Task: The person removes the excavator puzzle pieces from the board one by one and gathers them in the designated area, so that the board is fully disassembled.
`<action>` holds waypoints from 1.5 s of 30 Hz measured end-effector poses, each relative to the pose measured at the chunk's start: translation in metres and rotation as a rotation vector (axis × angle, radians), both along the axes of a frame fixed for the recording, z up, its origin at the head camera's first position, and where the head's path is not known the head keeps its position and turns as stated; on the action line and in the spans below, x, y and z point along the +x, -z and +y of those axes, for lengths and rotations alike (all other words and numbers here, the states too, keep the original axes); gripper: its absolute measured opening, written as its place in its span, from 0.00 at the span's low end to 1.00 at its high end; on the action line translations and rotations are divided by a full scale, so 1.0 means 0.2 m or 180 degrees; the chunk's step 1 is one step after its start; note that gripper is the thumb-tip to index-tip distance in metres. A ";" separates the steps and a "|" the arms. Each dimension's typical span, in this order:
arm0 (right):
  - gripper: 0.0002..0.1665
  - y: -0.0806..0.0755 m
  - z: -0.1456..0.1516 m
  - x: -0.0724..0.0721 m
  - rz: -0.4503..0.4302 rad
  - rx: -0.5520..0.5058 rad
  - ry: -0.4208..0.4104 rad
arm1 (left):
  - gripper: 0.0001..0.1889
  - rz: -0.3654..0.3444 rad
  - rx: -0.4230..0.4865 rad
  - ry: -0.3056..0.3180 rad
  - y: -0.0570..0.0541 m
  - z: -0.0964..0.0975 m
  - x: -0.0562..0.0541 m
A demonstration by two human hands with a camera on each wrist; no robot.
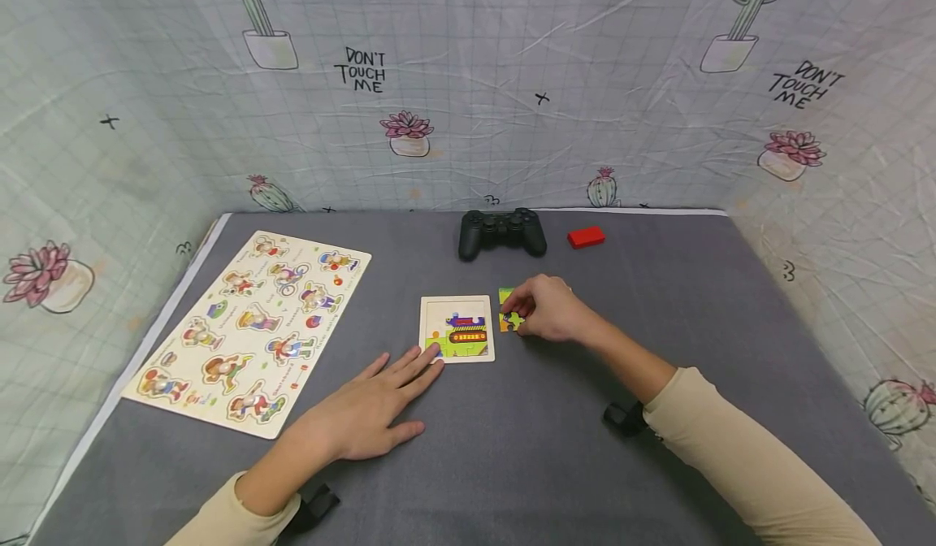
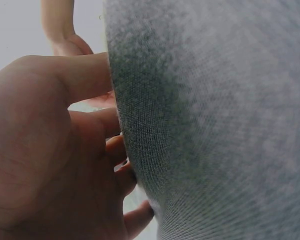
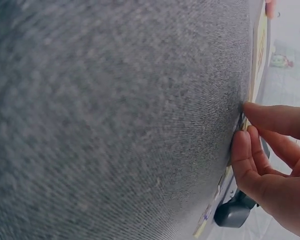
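My left hand (image 1: 373, 412) lies spread on the grey table, its fingertips on the lower left corner of a small square jigsaw puzzle (image 1: 430, 306). Joined pieces with a striped vehicle picture (image 1: 468, 331) fill the lower right of its tray; the upper left shows bare wood. Beyond the tray's right edge, my right hand (image 1: 552, 310) pinches a puzzle piece (image 1: 514, 319) low over the table. Other green and orange pieces (image 1: 504, 295) lie partly hidden beneath its fingers. In the right wrist view, the thumb and fingertips (image 3: 247, 107) meet at the piece's thin edge.
A large wooden board (image 1: 252, 335) with cartoon figures lies at the left. Behind the puzzle sit a black game controller (image 1: 502, 233) and a red block (image 1: 587, 237). Printed cloth walls (image 1: 468, 123) enclose the table's back and sides.
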State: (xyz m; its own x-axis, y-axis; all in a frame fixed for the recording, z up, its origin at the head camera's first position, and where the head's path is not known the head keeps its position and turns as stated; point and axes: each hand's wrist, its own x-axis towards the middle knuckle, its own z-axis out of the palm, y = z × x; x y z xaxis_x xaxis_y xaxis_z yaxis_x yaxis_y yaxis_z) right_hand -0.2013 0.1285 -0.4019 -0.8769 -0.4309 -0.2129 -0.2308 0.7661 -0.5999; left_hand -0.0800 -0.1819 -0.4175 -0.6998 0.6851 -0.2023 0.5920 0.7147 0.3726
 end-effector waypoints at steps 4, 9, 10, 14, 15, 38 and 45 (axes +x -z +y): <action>0.17 0.01 0.00 0.00 0.0076 0.0045 -0.0008 | 0.41 0.0003 -0.0005 0.0008 0.00 0.00 0.00; 0.17 0.01 0.00 0.00 0.0082 0.0056 -0.0006 | 0.41 0.0013 -0.0006 0.0013 0.01 0.00 0.00; 0.17 0.01 0.00 0.00 0.0073 0.0054 -0.0005 | 0.41 0.0012 -0.0003 0.0011 0.01 0.00 0.00; 0.17 0.01 0.00 0.00 0.0059 0.0048 0.0020 | 0.41 0.0008 0.0001 -0.0001 0.01 0.00 0.00; 0.17 0.01 0.00 0.01 0.0056 0.0047 0.0023 | 0.41 0.0007 0.0002 -0.0003 0.01 0.00 0.00; 0.19 0.02 -0.01 0.02 -0.0082 -0.0446 0.0070 | 0.41 0.0007 -0.0021 -0.0006 0.00 0.00 0.00; 0.20 0.02 -0.09 0.02 -0.0048 -0.0564 -0.0088 | 0.41 0.0007 -0.0035 -0.0017 0.00 0.00 0.00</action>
